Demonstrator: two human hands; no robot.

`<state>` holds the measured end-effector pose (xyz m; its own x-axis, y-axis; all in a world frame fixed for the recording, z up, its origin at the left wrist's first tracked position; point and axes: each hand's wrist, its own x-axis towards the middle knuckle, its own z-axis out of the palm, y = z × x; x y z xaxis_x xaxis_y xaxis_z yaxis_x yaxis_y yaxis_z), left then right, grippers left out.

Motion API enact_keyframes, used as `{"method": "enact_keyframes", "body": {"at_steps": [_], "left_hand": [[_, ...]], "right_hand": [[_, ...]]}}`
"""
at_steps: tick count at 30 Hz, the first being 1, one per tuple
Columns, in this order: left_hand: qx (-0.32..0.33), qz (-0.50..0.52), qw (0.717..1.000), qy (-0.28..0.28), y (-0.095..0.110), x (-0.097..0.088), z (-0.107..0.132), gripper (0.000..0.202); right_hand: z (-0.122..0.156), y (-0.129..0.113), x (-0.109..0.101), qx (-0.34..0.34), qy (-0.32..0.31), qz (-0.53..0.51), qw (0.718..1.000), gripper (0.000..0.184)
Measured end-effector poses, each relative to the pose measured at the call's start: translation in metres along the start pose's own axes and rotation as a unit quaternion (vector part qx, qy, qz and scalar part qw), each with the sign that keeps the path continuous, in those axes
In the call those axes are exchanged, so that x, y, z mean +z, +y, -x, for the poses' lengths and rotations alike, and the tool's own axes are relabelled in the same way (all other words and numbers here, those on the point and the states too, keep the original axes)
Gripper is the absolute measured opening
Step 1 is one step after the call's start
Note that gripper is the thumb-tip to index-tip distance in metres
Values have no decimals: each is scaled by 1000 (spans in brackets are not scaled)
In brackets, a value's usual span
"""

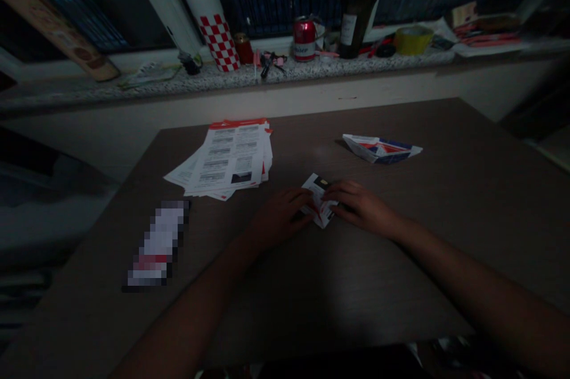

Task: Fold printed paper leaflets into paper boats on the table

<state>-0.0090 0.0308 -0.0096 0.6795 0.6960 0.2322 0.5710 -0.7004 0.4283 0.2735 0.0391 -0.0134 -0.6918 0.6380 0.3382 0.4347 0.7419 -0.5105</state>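
A small folded sheet of printed paper [321,220], squarish and turned corner-on, lies on the table between my hands. It is white with red and black print, and a red crease line runs through its middle. My left hand [280,215] grips its left edge, with the fingers over the paper and the thumb near the lower side. From the right, my right hand [360,207] holds the opposite edge with bent fingers. Beyond my right hand sits a folded paper boat [392,156] in white, blue and red. My fingers hide parts of the folded sheet.
A stack of printed sheets [231,156] lies at the back left of the brown table [392,302]. Nearer me on the left is a pixelated phone-like slab [158,242]. The granite windowsill [178,87] behind carries a checkered bottle [218,40], a red can [304,40] and yellow tape [413,40].
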Motion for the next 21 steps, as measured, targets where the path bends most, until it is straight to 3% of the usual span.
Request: {"method": "enact_keyframes", "body": {"at_steps": [10,21], "left_hand": [[1,25,1000,6,-6,-3,0,22],[2,34,999,10,-6,-2,0,25]], "right_hand": [[-2,-3,-3,7,0,-37,999,27],[-8,-12,12,75,24,-46,996,18]]}}
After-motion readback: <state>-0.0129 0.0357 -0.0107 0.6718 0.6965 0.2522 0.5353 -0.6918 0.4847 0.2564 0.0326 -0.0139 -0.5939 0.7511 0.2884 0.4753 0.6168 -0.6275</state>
